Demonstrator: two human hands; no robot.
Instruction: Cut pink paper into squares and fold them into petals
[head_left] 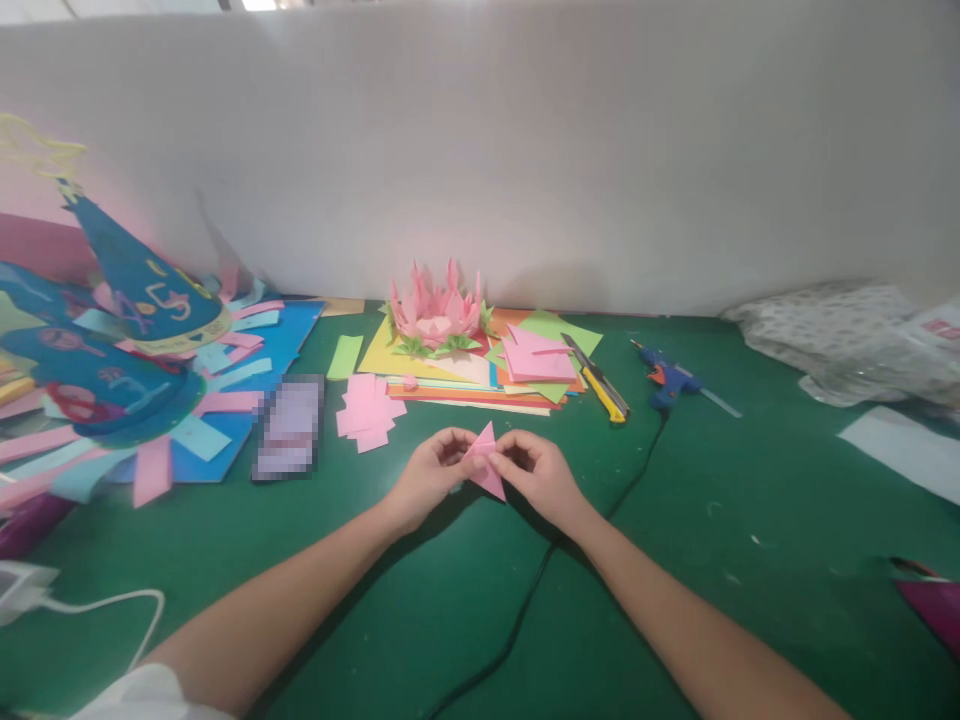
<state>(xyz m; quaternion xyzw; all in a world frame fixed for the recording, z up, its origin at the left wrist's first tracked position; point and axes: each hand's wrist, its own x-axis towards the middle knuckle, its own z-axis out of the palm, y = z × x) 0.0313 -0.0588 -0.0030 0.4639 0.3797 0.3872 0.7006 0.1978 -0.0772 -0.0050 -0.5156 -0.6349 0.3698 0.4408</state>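
Note:
A small piece of folded pink paper (490, 478) is held between both hands, just above the green table (420, 640). My left hand (436, 473) pinches its left side, with thumb and fingers closed on it. From the other side my right hand (541, 476) grips it, the thumb pressed on its face. The paper has a pointed top and a pointed lower end; its inner folds are partly covered by my thumbs. Loose pink paper pieces (366, 412) lie beyond my left hand. Behind them stands a pink paper lotus (437, 312) with green leaves.
Coloured sheets (480, 392) are stacked under the lotus. Right of them lie a yellow utility knife (604, 390) and a blue glue gun (667, 378), whose black cord (525, 610) runs beneath my right arm. A phone (289, 428) and blue paper hats (142, 270) are at left, plastic bags (870, 340) at right.

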